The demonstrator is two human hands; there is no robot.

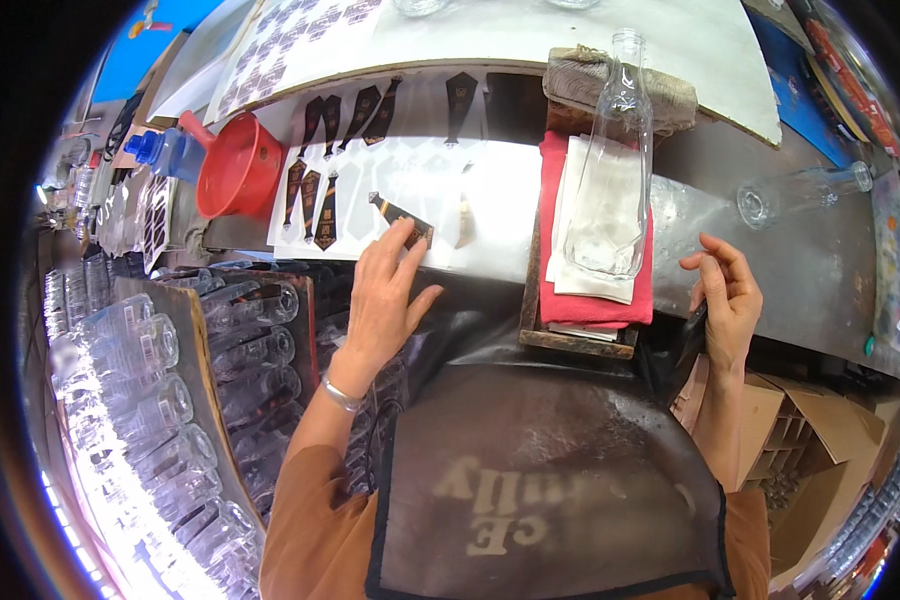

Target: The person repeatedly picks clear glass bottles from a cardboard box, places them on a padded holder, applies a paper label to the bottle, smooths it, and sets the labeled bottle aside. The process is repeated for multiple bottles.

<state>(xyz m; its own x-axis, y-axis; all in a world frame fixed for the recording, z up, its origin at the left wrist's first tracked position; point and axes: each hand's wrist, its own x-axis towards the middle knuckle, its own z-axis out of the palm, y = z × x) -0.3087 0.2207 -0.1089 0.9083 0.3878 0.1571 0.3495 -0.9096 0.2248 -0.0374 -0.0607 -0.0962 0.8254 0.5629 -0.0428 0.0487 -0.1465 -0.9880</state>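
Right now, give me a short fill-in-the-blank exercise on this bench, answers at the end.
1. The left hand has its fingertips on a tie-shaped decal coloured mostly ____.
2. The white layers under the clear glass bottle between the two hands lie on a ____ cloth.
3. A metal bangle circles the person's ____ wrist.

Missing words: black; red; left.

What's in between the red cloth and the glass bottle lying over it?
In the head view, a white layer, maybe cloth or paper, lies between the glass bottle and the red cloth.
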